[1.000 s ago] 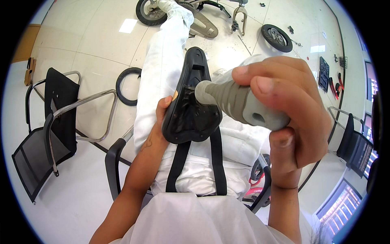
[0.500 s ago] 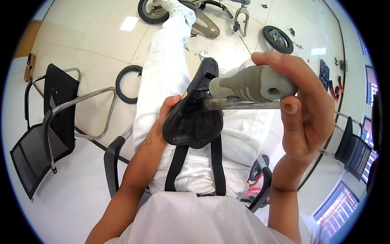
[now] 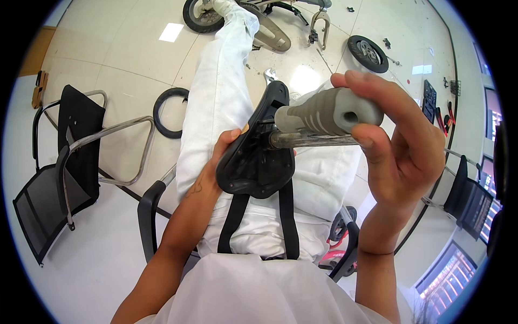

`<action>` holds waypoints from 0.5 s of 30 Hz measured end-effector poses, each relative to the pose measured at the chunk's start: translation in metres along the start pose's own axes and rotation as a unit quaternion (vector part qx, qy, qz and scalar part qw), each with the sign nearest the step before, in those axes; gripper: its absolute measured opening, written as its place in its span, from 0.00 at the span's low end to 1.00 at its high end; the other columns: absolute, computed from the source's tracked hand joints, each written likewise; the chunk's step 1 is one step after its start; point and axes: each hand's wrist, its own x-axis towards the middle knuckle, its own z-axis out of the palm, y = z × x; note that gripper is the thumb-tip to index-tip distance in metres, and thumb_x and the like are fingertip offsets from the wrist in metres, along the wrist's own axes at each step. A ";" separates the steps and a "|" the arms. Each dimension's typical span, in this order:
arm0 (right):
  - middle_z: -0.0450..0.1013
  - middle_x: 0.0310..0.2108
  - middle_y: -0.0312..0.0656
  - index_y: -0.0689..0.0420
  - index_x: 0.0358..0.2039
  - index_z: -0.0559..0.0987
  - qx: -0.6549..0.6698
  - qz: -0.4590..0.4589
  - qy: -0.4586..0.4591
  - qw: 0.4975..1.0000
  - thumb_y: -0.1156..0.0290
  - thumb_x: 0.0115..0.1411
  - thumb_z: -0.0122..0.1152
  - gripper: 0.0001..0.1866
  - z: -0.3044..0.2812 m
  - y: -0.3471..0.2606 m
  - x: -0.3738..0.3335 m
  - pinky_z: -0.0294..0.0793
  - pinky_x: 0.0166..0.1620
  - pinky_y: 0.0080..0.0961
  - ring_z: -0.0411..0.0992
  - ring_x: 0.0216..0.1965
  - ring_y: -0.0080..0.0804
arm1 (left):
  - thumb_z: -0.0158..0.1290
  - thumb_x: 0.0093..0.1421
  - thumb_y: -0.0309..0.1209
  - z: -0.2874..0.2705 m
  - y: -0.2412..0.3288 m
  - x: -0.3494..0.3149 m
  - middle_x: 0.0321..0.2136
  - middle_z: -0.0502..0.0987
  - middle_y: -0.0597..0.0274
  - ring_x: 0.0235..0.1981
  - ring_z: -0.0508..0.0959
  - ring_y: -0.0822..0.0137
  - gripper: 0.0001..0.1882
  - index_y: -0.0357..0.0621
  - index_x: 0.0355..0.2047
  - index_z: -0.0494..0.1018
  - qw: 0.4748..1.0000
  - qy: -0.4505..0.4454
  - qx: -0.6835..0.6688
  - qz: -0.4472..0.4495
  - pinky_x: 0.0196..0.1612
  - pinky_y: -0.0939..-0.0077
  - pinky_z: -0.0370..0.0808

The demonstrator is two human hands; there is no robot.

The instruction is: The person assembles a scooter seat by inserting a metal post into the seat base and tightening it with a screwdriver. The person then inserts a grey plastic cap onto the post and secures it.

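A black bicycle saddle (image 3: 253, 148), underside toward me, rests over my lap. My left hand (image 3: 226, 141) is wrapped round its left edge, most fingers hidden beneath. From the saddle's middle a worn metal seat post (image 3: 318, 140) sticks out to the right. Just above the post lies a screwdriver with a thick grey handle (image 3: 324, 112), its thin shaft reaching the saddle's underside. My right hand (image 3: 402, 129) grips the handle's end between thumb and fingers. The far end of the post disappears behind this hand.
On the tiled floor ahead lie an adjustable wrench (image 3: 270, 74), a loose tyre (image 3: 168, 112), a small wheel (image 3: 368, 54) and a partly dismantled bike frame (image 3: 270, 38). Black mesh chairs (image 3: 81, 143) stand left and right. A tool case (image 3: 429, 100) lies at the right.
My right hand has shifted slightly left and turned, with the screwdriver handle's end now facing me more. The saddle has tilted a little; my left hand keeps its hold.
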 end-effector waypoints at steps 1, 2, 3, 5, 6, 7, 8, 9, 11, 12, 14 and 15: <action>0.81 0.43 0.52 0.72 0.51 0.77 -0.008 0.009 0.007 1.000 0.62 0.64 0.65 0.24 0.001 -0.001 0.001 0.76 0.52 0.30 0.81 0.46 0.40 | 0.53 0.58 0.54 -0.001 -0.001 0.000 0.60 0.67 0.30 0.61 0.72 0.42 0.48 0.32 0.69 0.53 0.999 0.002 0.041 0.014 0.65 0.51 0.70; 0.81 0.42 0.52 0.71 0.50 0.78 -0.016 0.018 0.014 1.000 0.62 0.64 0.66 0.24 0.002 -0.002 0.001 0.76 0.52 0.28 0.81 0.46 0.38 | 0.52 0.58 0.54 -0.002 -0.001 -0.001 0.60 0.67 0.30 0.61 0.72 0.43 0.48 0.33 0.69 0.53 0.999 0.000 0.042 0.013 0.65 0.52 0.70; 0.82 0.41 0.51 0.71 0.50 0.78 -0.024 0.033 0.019 0.999 0.63 0.64 0.66 0.23 0.003 -0.004 0.001 0.75 0.52 0.27 0.81 0.45 0.37 | 0.52 0.58 0.54 -0.003 0.000 -0.002 0.60 0.67 0.31 0.61 0.72 0.43 0.48 0.33 0.69 0.53 0.999 -0.001 0.043 0.012 0.65 0.53 0.70; 0.82 0.40 0.50 0.70 0.50 0.78 -0.030 0.056 0.035 0.997 0.65 0.64 0.66 0.22 0.005 -0.006 0.002 0.75 0.51 0.24 0.80 0.45 0.34 | 0.52 0.59 0.54 -0.005 0.000 -0.001 0.60 0.67 0.32 0.61 0.72 0.45 0.48 0.33 0.69 0.53 0.998 -0.006 0.055 0.013 0.66 0.55 0.70; 0.82 0.40 0.50 0.70 0.50 0.78 -0.026 0.064 0.046 0.997 0.66 0.65 0.65 0.21 0.008 -0.006 0.001 0.75 0.51 0.23 0.80 0.45 0.32 | 0.52 0.59 0.55 -0.006 0.000 -0.001 0.61 0.67 0.34 0.61 0.72 0.46 0.47 0.34 0.69 0.54 0.998 -0.006 0.067 0.015 0.66 0.56 0.69; 0.82 0.40 0.49 0.69 0.50 0.78 -0.016 0.071 0.059 0.996 0.66 0.65 0.65 0.20 0.011 -0.003 0.002 0.75 0.51 0.23 0.80 0.44 0.31 | 0.52 0.59 0.55 -0.006 0.001 -0.001 0.61 0.68 0.35 0.61 0.72 0.47 0.47 0.34 0.69 0.54 0.996 -0.006 0.081 0.022 0.66 0.57 0.69; 0.82 0.40 0.49 0.68 0.50 0.79 -0.004 0.077 0.071 0.994 0.67 0.66 0.64 0.19 0.016 -0.002 0.002 0.74 0.51 0.22 0.80 0.44 0.30 | 0.53 0.59 0.55 -0.003 0.002 -0.002 0.61 0.67 0.37 0.61 0.72 0.48 0.47 0.35 0.69 0.54 0.993 0.007 0.106 0.052 0.67 0.58 0.69; 0.82 0.40 0.48 0.68 0.50 0.79 0.012 0.087 0.084 0.993 0.67 0.66 0.64 0.18 0.022 0.002 0.001 0.74 0.51 0.22 0.79 0.44 0.29 | 0.53 0.59 0.55 0.000 0.001 -0.005 0.62 0.67 0.38 0.61 0.73 0.50 0.47 0.35 0.69 0.55 0.988 0.020 0.132 0.081 0.67 0.59 0.68; 0.82 0.40 0.44 0.65 0.49 0.79 0.013 0.101 0.123 0.987 0.68 0.68 0.61 0.15 0.019 0.007 0.000 0.74 0.50 0.22 0.78 0.43 0.26 | 0.55 0.59 0.55 0.005 -0.003 0.003 0.63 0.67 0.42 0.61 0.72 0.51 0.48 0.36 0.69 0.55 0.983 0.038 0.150 0.098 0.68 0.60 0.67; 0.81 0.42 0.42 0.63 0.47 0.79 0.006 0.096 0.147 0.984 0.69 0.68 0.61 0.12 0.021 0.013 -0.001 0.75 0.48 0.22 0.78 0.42 0.25 | 0.56 0.58 0.55 -0.006 -0.003 -0.002 0.63 0.67 0.43 0.62 0.72 0.52 0.48 0.36 0.69 0.55 0.982 0.058 0.149 0.097 0.68 0.60 0.67; 0.80 0.44 0.40 0.58 0.53 0.76 0.067 0.130 0.132 0.980 0.67 0.60 0.70 0.22 0.029 0.020 0.000 0.76 0.45 0.22 0.77 0.41 0.23 | 0.59 0.57 0.54 -0.041 -0.004 -0.006 0.64 0.66 0.46 0.64 0.70 0.54 0.49 0.38 0.69 0.55 0.980 0.079 0.140 0.119 0.69 0.60 0.65; 0.79 0.44 0.41 0.58 0.55 0.75 0.058 0.136 0.126 0.981 0.67 0.58 0.73 0.26 0.031 0.022 0.001 0.76 0.43 0.23 0.78 0.42 0.26 | 0.60 0.57 0.54 -0.042 -0.004 -0.008 0.65 0.66 0.47 0.65 0.69 0.54 0.49 0.38 0.70 0.54 0.980 0.074 0.140 0.124 0.70 0.59 0.63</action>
